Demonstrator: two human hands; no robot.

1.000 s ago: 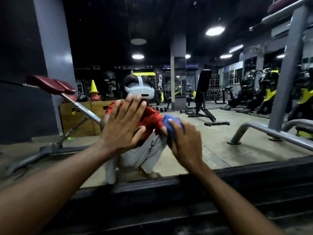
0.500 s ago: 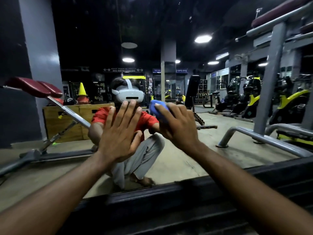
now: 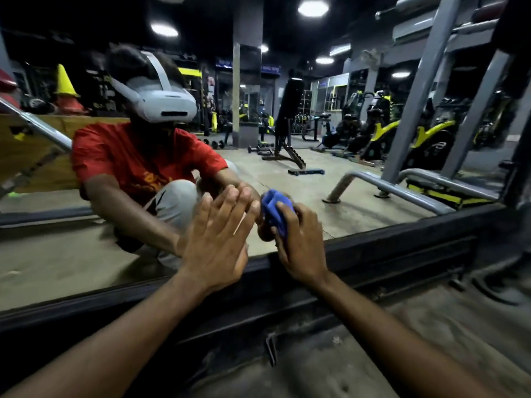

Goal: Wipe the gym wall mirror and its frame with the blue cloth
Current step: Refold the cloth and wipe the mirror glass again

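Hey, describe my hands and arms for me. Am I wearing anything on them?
The left hand and right hand are bare: no gloves, and no rings, watch or bands show. The forearms are bare too, with no sleeve reaching into view. The mirror shows a red short-sleeved shirt, its sleeves ending above the elbow.

We read the mirror (image 3: 287, 185) as smooth, glossy glass. Its frame (image 3: 402, 248) is black, matt and dusty, looks like painted metal. The blue cloth (image 3: 274, 205) is soft, matt, bunched fabric. The floor (image 3: 402, 340) is rough, gritty, dull concrete. Reflected machine tubing (image 3: 402, 191) is grey painted metal with a slight sheen.
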